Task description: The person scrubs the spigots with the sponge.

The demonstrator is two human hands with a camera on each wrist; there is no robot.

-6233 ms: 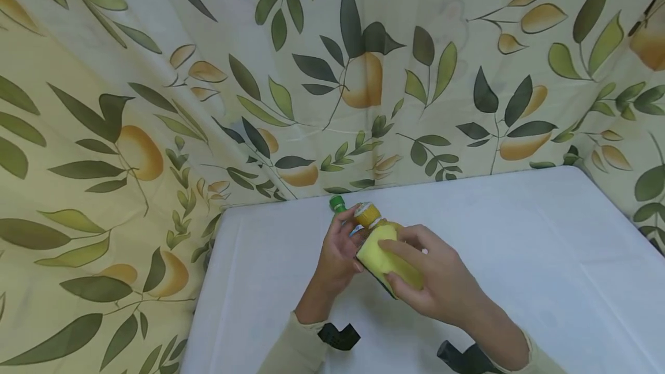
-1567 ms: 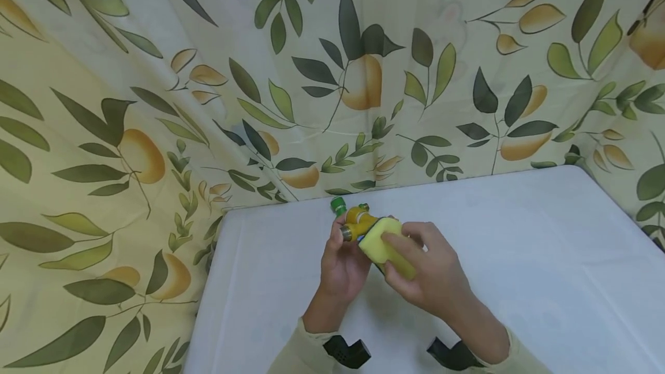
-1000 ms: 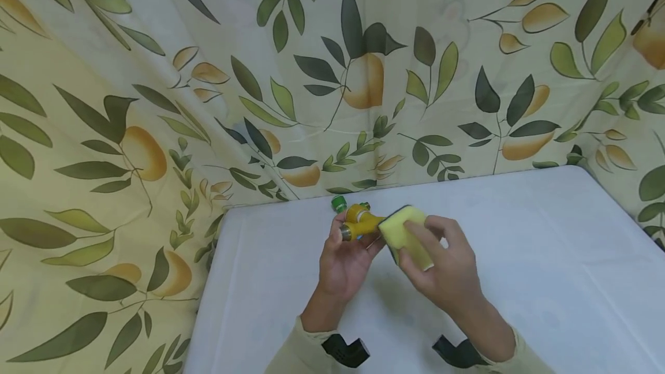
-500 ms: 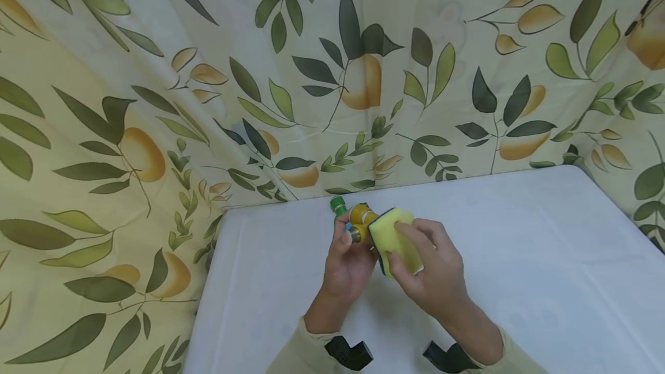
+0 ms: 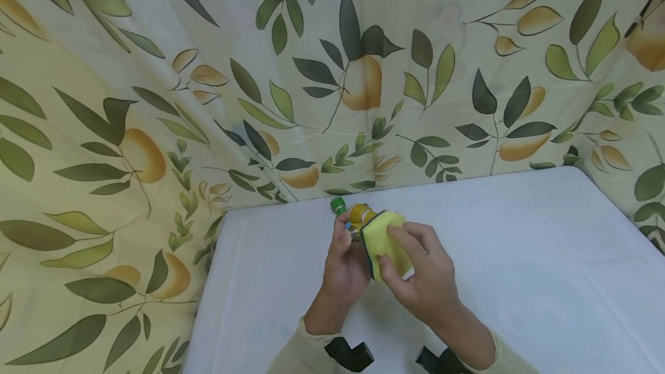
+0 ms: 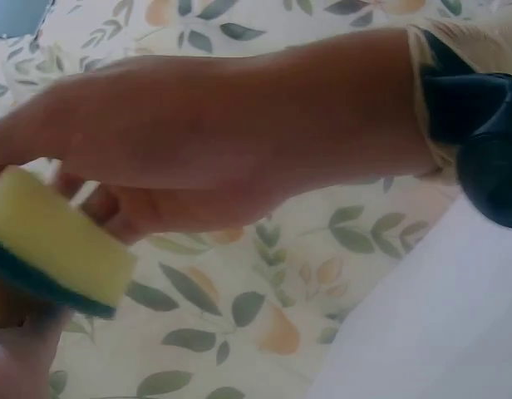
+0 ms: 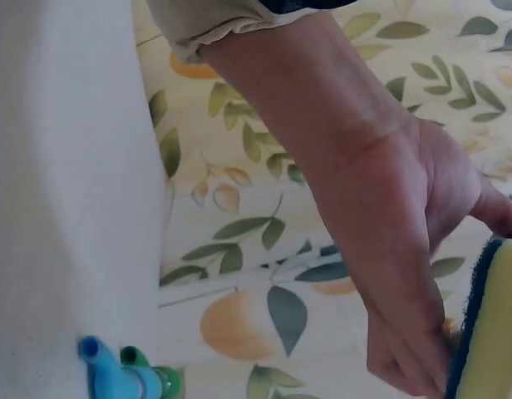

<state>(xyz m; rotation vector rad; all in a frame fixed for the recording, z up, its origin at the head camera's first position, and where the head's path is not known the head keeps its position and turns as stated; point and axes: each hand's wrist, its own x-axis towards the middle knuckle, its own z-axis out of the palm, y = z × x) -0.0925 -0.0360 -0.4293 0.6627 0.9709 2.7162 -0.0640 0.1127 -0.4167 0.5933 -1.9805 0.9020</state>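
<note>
My left hand [image 5: 344, 273] holds a yellow branched pipe fitting [image 5: 360, 212], with thumb and fingers around it. One of its ends is a metallic grey ring [image 5: 355, 234]; the sponge covers most of the rest. In my right hand [image 5: 426, 270] is a yellow sponge [image 5: 385, 241] with a dark green scouring side, gripped by the yellow part. That dark side faces the fitting and overlaps it in the head view. The left wrist view shows the sponge [image 6: 61, 241] in the right hand [image 6: 164, 125]; the right wrist view shows the left hand [image 7: 406, 241] beside the sponge's scouring side.
Behind the left hand, near the far edge of the white table [image 5: 519, 235], stands a green fitting [image 5: 338, 206]. A blue branched fitting [image 7: 115, 378] appears beside a green one in the right wrist view. A leaf-patterned curtain [image 5: 426, 103] hangs behind the table.
The sponge has moved left and slightly down over the yellow fitting, covering more of it. Earlier the fitting's cap faced up; it was then turned, bringing its grey-ringed branch to the front.
</note>
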